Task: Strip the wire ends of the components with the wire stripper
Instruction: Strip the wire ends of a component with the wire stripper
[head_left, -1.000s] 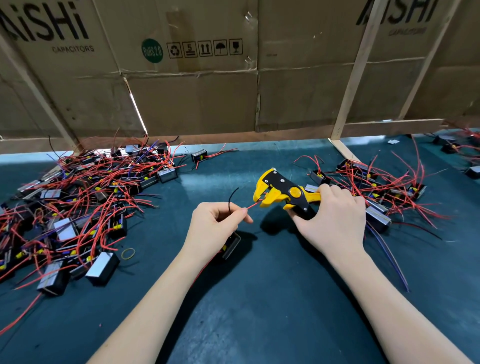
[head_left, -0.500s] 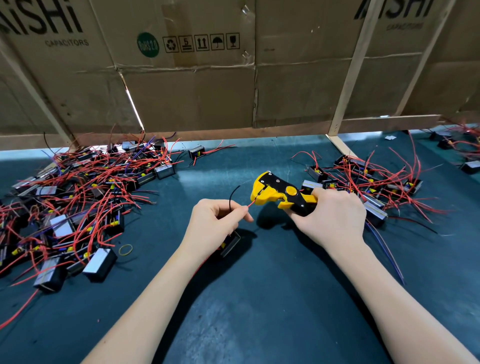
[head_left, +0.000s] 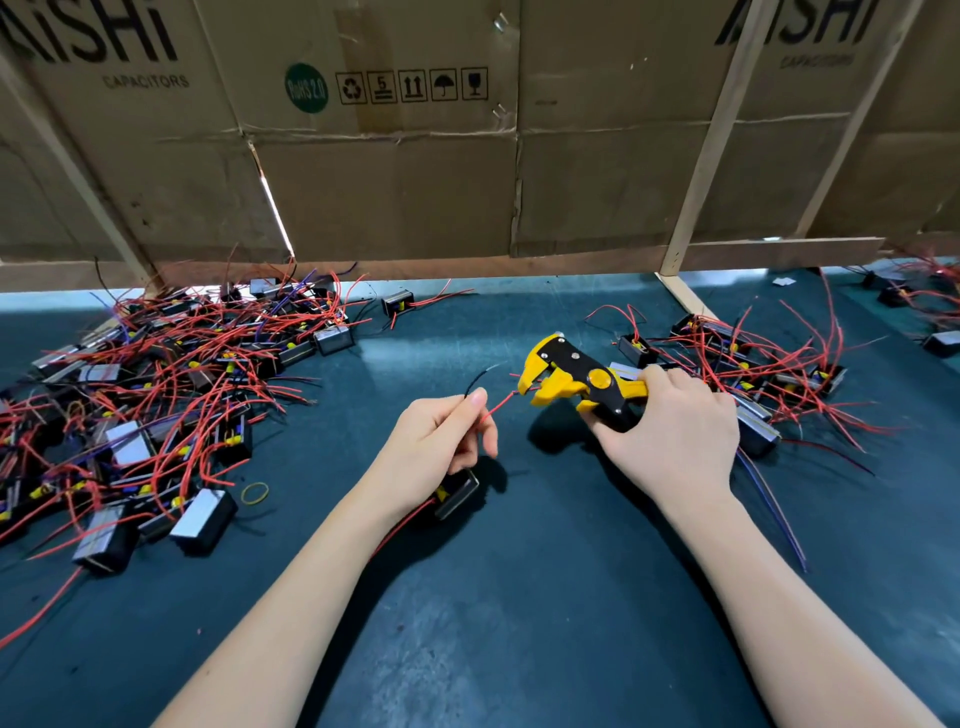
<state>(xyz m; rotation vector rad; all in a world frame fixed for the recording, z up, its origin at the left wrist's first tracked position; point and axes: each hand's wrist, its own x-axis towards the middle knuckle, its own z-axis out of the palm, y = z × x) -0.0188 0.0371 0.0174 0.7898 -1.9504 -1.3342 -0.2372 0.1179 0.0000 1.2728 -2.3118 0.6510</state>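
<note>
My left hand pinches the red wire and the black wire of a small black component that lies on the mat under the hand. The red wire's tip points right toward the jaws of the yellow and black wire stripper. My right hand grips the stripper's handles. The jaws stand open, with the red tip just at their mouth.
A large pile of black components with red wires covers the mat's left side. A smaller pile lies right of the stripper. A rubber band rests near the left pile. A cardboard wall closes the back.
The stripper's jaws closed on the red wire half a second ago and are open again now. The stripper has drawn slightly right, away from the wire tip.
</note>
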